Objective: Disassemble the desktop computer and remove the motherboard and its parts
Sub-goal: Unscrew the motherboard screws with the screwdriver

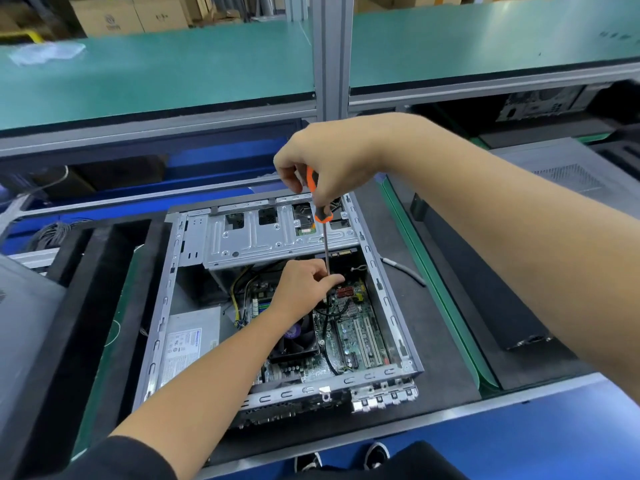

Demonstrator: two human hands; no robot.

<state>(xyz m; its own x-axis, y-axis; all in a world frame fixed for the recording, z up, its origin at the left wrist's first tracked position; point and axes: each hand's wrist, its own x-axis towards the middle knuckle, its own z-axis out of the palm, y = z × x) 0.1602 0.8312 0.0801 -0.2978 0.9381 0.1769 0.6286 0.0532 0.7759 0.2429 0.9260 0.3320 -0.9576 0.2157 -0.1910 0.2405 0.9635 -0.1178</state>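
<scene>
Right hand (pixel 322 164): grip curled around screwdriver (pixel 320 216) handle. Left hand (pixel 304 285): grip pinching its shaft above motherboard (pixel 353 327).

The right hand (pixel 322 161) is raised toward 12 o'clock, fingers curled downward in a grip. The left hand (pixel 304 285) reaches in from 7 o'clock, fingertips pinching.

A green-topped shelf (pixel 156 74) on a grey metal post (pixel 332 53) runs above the workbench. Cardboard boxes (pixel 128 13) stand behind it. Blue panels (pixel 519 441) edge the bench front.
</scene>
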